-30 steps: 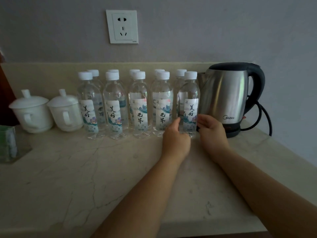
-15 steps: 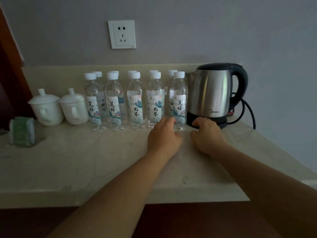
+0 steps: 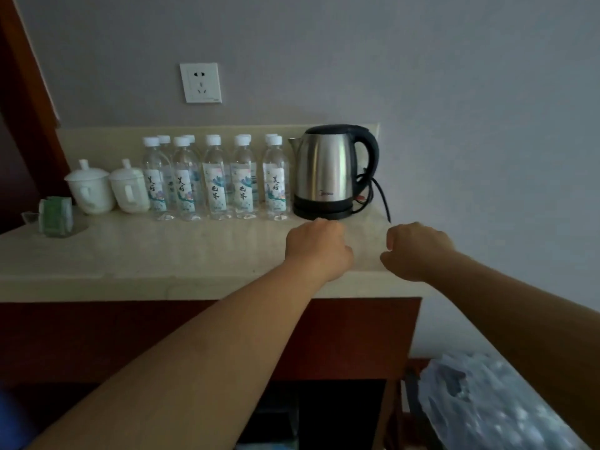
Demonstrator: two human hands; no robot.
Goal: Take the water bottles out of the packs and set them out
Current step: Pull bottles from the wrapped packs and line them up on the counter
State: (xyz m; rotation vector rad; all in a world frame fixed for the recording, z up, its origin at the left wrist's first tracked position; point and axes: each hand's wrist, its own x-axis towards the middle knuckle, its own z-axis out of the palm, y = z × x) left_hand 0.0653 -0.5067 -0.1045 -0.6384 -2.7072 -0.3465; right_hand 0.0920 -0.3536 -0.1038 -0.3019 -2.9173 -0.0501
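Note:
Several clear water bottles (image 3: 216, 183) with white caps and printed labels stand upright in two rows at the back of the marble counter (image 3: 139, 254). The rightmost front bottle (image 3: 276, 183) stands just left of the kettle. My left hand (image 3: 318, 246) hovers over the counter's front right part, fingers curled, holding nothing. My right hand (image 3: 418, 250) is past the counter's right end, also loosely curled and empty. Both hands are well clear of the bottles. A clear plastic pack (image 3: 487, 401) lies low at the bottom right, blurred.
A steel electric kettle (image 3: 328, 172) with a black handle and cord sits right of the bottles. Two white lidded cups (image 3: 107, 188) stand to their left, with a green packet (image 3: 56, 216) nearer the front. A wall socket (image 3: 200, 82) is above. Dark wood cabinet (image 3: 97, 336) lies below the counter.
Both hands have left the rightmost bottle and drawn back toward the counter's front edge. The view has pulled away, so the cabinet and the plastic pack now show.

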